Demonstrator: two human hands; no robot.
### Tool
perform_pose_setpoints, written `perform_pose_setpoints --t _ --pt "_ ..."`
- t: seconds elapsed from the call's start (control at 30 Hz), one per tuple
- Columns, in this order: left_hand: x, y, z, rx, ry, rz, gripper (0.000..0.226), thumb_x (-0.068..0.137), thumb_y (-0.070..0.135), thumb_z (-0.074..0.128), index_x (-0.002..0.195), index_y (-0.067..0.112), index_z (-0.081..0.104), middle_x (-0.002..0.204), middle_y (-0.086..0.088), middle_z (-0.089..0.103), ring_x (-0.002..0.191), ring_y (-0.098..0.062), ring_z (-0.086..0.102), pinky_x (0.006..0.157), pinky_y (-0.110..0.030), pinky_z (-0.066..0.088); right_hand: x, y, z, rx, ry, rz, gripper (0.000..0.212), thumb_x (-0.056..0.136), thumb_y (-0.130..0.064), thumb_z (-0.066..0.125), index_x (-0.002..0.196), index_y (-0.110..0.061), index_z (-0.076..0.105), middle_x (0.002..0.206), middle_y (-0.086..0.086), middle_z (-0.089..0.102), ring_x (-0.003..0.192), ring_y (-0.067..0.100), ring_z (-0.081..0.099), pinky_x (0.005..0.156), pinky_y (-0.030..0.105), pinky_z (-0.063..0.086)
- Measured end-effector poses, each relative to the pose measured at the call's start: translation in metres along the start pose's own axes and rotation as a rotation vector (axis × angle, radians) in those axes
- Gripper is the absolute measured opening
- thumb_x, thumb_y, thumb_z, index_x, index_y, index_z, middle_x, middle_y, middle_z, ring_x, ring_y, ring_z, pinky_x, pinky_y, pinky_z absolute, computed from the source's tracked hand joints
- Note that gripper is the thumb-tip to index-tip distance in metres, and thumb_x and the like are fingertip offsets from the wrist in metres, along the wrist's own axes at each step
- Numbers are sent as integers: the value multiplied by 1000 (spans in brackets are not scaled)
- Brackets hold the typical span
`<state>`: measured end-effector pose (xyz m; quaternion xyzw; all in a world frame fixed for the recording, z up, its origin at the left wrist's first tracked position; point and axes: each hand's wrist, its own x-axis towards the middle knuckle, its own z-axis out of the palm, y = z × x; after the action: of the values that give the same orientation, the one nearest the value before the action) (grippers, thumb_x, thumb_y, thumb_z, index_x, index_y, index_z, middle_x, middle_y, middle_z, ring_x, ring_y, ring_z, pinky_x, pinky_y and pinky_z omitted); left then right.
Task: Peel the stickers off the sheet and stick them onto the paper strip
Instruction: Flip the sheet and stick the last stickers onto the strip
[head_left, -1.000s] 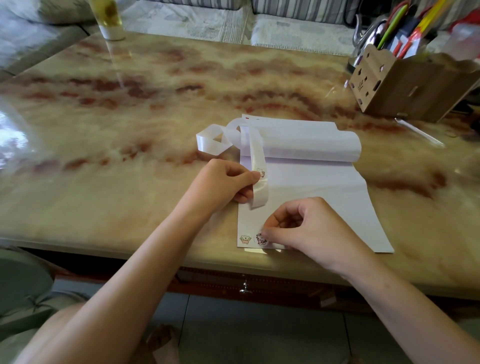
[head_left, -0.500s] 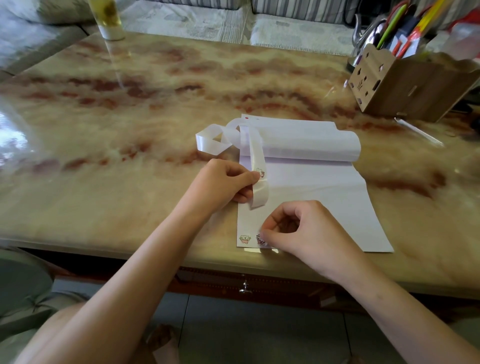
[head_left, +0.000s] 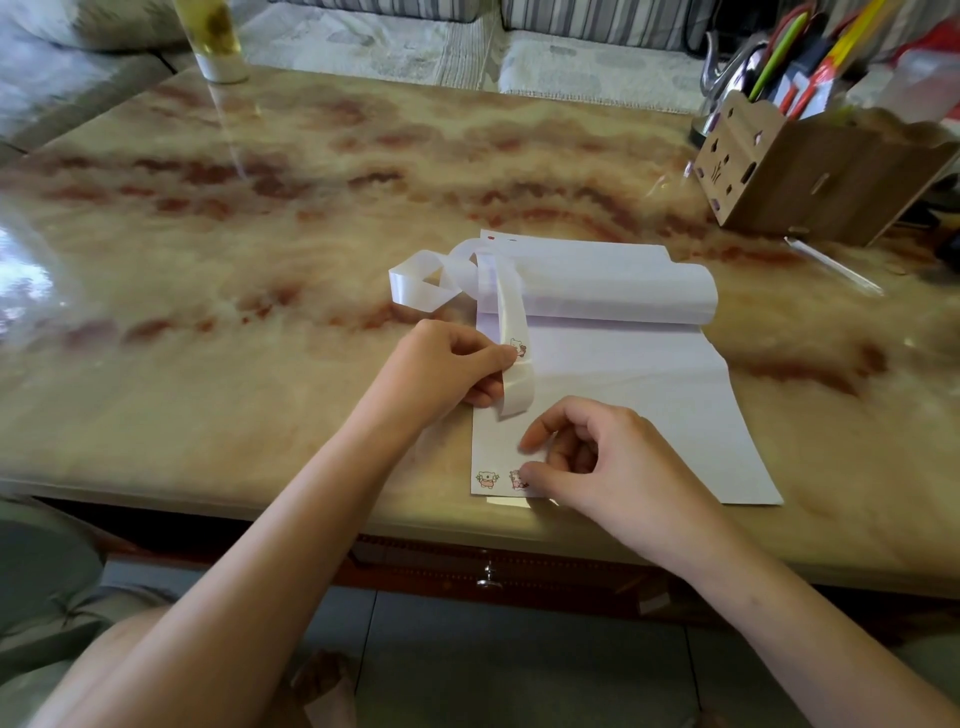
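- Left hand (head_left: 441, 364) pinches the paper strip (head_left: 511, 332), one sticker already on it, holding it up over the sticker sheet (head_left: 623, 374), ready to receive
- Right hand (head_left: 618, 467) fingers (head_left: 530, 475) curled, picking at a sticker (head_left: 517, 479) at the sheet's near edge on the worktop (head_left: 208, 312); whether it is gripped, cannot tell

On the marble table (head_left: 260, 218) I see the white sticker sheet (head_left: 623, 374), its far end curled into a roll. My left hand (head_left: 441, 371) pinches the paper strip (head_left: 511, 353) over the sheet's left edge; the strip carries one sticker by my thumb and loops away to the far left. My right hand (head_left: 613, 467) rests at the sheet's near-left corner, thumb touching a sticker (head_left: 517, 480) beside another sticker (head_left: 487, 478). A wooden pen holder (head_left: 815, 176) stands far right.
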<state>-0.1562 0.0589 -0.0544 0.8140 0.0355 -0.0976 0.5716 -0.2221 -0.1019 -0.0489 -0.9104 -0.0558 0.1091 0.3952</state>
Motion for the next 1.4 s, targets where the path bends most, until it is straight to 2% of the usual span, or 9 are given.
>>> perform_pose_setpoints --t 0.4,0.53,0.63,0.73,0.8,0.87,1.0,1.23,1.4 --pt "1 0 -1 -15 -4 10 19 88 25 67 75 14 74 58 5 68 60 -12 63 84 -35 57 4 3 -2 37 -19 -10 7 83 -23 71 84 -27 64 74 -5 63 68 7 58 60 20 46" --pt "0 1 -2 -74 0 32 19 87 24 68 84 6 74 70 -5 69 64 -18 63 72 -32 58 8 6 -6 110 -4 -36 4 88 -21 65 87 -26 66 76 -6 66 66 6 61 61 21 50" --pt "-3 3 -4 -79 12 73 15 88 20 68 86 7 73 72 -3 69 63 -12 63 61 -20 54 13 6 -15 301 112 -97 7 88 -17 65 83 -23 67 69 -7 67 56 3 57 60 18 46" --pt "-5 7 -7 -90 22 112 3 85 18 70 84 17 72 71 2 70 60 -3 63 57 -13 50 21 6 -20 334 267 -181 7 88 -20 65 84 -25 67 80 -7 71 69 5 60 61 17 44" --pt "-6 8 -6 -92 26 129 3 84 19 71 86 21 72 72 4 71 61 0 63 54 -11 46 26 6 -21 353 331 -204 4 87 -22 67 87 -25 68 85 -7 71 76 7 62 64 24 48" --pt "-8 10 -3 -112 11 130 6 85 19 71 90 19 72 76 5 72 65 0 65 53 -10 45 31 5 -19 349 368 -226 4 87 -22 68 90 -24 70 86 -9 71 78 5 62 67 26 51" --pt "-11 12 1 -139 -45 129 11 86 18 70 95 14 72 82 3 74 74 -6 68 55 -11 45 35 2 -16 324 400 -276 5 86 -17 69 89 -20 71 85 -10 72 78 4 64 69 15 49" --pt "-13 15 1 -161 -96 137 8 85 18 70 93 16 72 80 7 73 71 -1 67 59 -12 48 38 3 -14 331 442 -298 7 85 -13 70 88 -20 71 80 -9 71 73 8 65 70 35 57" --pt "-13 16 -1 -151 -119 128 10 84 19 72 94 16 73 86 4 73 73 1 67 62 -12 50 37 5 -14 313 460 -309 6 85 -14 71 89 -18 71 79 -8 70 71 9 64 69 37 57"
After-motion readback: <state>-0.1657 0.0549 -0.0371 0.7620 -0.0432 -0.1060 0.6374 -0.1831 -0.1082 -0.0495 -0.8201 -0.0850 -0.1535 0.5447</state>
